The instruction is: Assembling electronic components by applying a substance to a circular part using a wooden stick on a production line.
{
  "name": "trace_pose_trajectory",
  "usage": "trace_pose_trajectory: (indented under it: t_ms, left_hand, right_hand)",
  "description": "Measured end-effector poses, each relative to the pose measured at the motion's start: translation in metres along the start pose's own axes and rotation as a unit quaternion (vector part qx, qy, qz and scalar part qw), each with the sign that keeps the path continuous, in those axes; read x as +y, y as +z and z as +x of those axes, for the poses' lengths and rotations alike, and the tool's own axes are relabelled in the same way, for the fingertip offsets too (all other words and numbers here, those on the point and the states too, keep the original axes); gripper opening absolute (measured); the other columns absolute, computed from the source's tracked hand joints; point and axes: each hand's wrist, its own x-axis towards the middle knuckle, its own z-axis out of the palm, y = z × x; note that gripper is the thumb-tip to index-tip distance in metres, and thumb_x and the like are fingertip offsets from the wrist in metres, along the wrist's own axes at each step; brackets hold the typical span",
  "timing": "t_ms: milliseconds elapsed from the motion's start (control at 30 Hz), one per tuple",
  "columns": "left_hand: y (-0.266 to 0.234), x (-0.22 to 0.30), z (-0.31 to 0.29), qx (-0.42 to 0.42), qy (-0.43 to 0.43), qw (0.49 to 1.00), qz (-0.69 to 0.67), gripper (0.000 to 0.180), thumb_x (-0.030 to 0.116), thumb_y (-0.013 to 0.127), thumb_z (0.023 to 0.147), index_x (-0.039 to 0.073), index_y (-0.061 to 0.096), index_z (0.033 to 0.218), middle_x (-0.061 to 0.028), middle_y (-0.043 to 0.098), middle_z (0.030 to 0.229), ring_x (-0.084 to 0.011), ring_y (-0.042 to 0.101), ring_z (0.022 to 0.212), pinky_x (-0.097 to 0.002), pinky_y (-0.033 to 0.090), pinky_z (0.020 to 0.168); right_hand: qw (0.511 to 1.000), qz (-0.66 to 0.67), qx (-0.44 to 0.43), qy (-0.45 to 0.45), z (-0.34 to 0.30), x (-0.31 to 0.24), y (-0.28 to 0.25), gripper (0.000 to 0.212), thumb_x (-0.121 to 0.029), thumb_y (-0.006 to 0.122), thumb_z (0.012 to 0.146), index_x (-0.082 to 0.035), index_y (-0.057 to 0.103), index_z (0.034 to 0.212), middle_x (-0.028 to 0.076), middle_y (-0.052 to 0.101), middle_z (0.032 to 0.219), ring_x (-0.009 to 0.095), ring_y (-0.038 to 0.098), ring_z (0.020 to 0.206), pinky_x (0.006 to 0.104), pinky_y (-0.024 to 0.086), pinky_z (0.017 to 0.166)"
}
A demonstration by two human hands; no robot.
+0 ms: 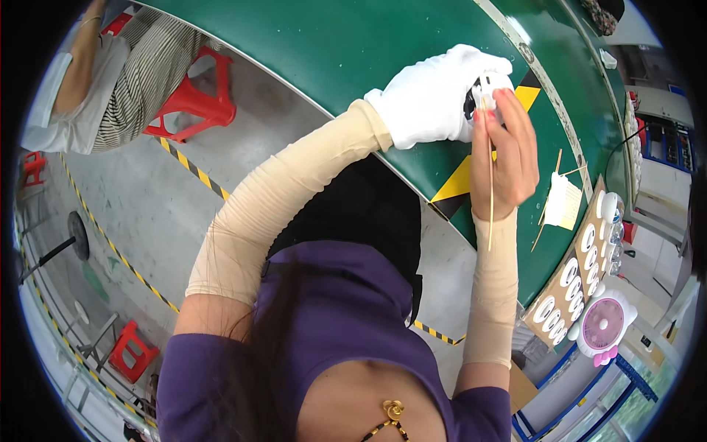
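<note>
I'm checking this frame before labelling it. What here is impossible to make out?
- Small white part, head view: mostly covered by the gloved left hand and right hand; its shape is unclear.
- Thin wooden stick: its upper tip is hidden among the fingers.
- White rings on the cardboard tray: too small and warped at the rim.

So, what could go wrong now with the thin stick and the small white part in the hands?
1. The thin wooden stick, held in the right hand, might snap or slip off the small white part.
2. The gloved left hand holds that part above the green table; it might drop.
</note>
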Motion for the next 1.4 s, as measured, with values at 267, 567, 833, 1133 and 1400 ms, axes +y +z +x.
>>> trace_pose_trajectory:
  t_ms: [267, 567, 833, 1133, 1400]
  left_hand:
    - [0.002, -0.009, -0.002, 0.013, 0.029, 0.999, 0.010, 0.064, 0.023, 0.074, 0.077, 0.015, 0.048, 0.135, -0.0113, 0.051, 0.129, -0.0320, 0.057, 0.112, -0.0370, 0.047, 0.095]
    - [-0.001, -0.002, -0.002, 0.004, 0.014, 1.000, 0.022, 0.069, 0.024, 0.075, 0.074, 0.014, 0.046, 0.136, -0.0148, 0.050, 0.129, -0.0350, 0.056, 0.112, -0.0382, 0.047, 0.096]
    - [-0.006, 0.007, -0.002, 0.005, -0.025, 1.000, 0.000, 0.071, 0.017, 0.077, 0.072, 0.015, 0.046, 0.136, -0.0135, 0.050, 0.129, -0.0345, 0.057, 0.112, -0.0385, 0.048, 0.095]
    - [0.000, 0.003, -0.003, 0.024, 0.004, 0.999, 0.049, 0.071, 0.013, 0.076, 0.072, 0.015, 0.046, 0.136, -0.0131, 0.050, 0.130, -0.0346, 0.057, 0.110, -0.0390, 0.049, 0.093]
    - [0.005, 0.005, -0.005, 0.048, 0.021, 0.996, 0.066, 0.061, 0.012, 0.069, 0.078, 0.016, 0.047, 0.135, -0.0133, 0.052, 0.127, -0.0360, 0.059, 0.106, -0.0400, 0.050, 0.088]
  right_hand:
    - [0.998, 0.002, 0.018, 0.067, -0.001, -0.012, 0.010, 0.007, 0.007, 0.071, 0.081, 0.007, 0.065, 0.085, 0.022, 0.067, 0.114, 0.035, 0.063, 0.113, 0.0399, 0.051, 0.093]
    - [0.985, 0.015, 0.070, 0.158, -0.012, -0.024, 0.014, 0.006, 0.008, 0.069, 0.080, 0.008, 0.066, 0.085, 0.022, 0.067, 0.113, 0.039, 0.063, 0.111, 0.0424, 0.052, 0.092]
    - [0.985, 0.012, 0.100, 0.140, -0.004, -0.022, 0.019, 0.006, 0.009, 0.070, 0.081, 0.007, 0.064, 0.083, 0.019, 0.068, 0.106, 0.036, 0.065, 0.108, 0.0401, 0.054, 0.088]
    - [0.982, 0.011, 0.106, 0.155, -0.002, -0.024, 0.025, 0.009, 0.009, 0.070, 0.081, 0.006, 0.061, 0.083, 0.018, 0.068, 0.105, 0.036, 0.065, 0.108, 0.0406, 0.054, 0.088]
    - [0.980, 0.010, 0.110, 0.164, -0.004, -0.024, 0.025, 0.010, 0.010, 0.070, 0.079, 0.007, 0.062, 0.083, 0.019, 0.069, 0.103, 0.037, 0.066, 0.105, 0.0415, 0.055, 0.086]
